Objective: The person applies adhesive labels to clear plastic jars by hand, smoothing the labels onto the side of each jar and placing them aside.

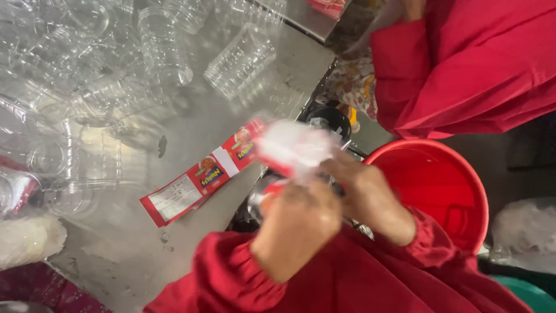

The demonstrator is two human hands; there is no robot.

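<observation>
Red and white, the long flat sachet strip point(208, 174) is laid slantwise on the steel table point(191, 124), left of the red bucket point(440, 185), its upper end pinched, blurred, by the right hand point(362, 194) beside the curled left hand point(298, 223).

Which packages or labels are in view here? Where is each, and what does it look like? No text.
Long flat red-and-white label strip: on the grey metal table, running diagonally toward the hands, with small food pictures.
Blurred white-and-red plastic wrapper: held between the left hand and right hand, beside the round red plastic bucket.
</observation>
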